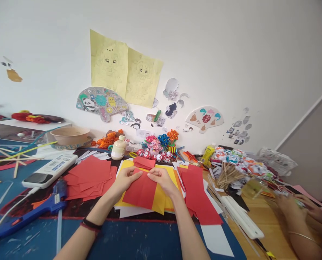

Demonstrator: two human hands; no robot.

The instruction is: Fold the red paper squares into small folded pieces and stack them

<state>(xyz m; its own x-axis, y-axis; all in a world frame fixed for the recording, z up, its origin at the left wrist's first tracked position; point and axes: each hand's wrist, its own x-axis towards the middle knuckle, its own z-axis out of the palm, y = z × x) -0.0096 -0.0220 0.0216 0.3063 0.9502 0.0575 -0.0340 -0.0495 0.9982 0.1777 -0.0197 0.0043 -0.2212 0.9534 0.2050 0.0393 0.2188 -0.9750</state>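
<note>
Both my hands pinch the far edge of a red sheet of paper [139, 191] that shows a faint crease down its middle. My left hand [127, 179] grips its upper left part between thumb and fingers. On its upper right part, my right hand [163, 180] does the same. Beneath the sheet lie yellow papers [161, 202] with white ones showing at the edges. Just beyond my fingertips sits a small stack of red paper [144, 163]. Loose red squares [93, 173] are piled at the left, and longer red strips [197, 191] lie at the right.
A blue glue gun [51, 202] and white power strip [51, 171] lie at left. A glue bottle [119, 148] and pipe-cleaner flowers [163, 141] stand by the wall. At right are wooden sticks [227, 177], a white stapler-like bar [242, 216], and another person's hands [293, 206].
</note>
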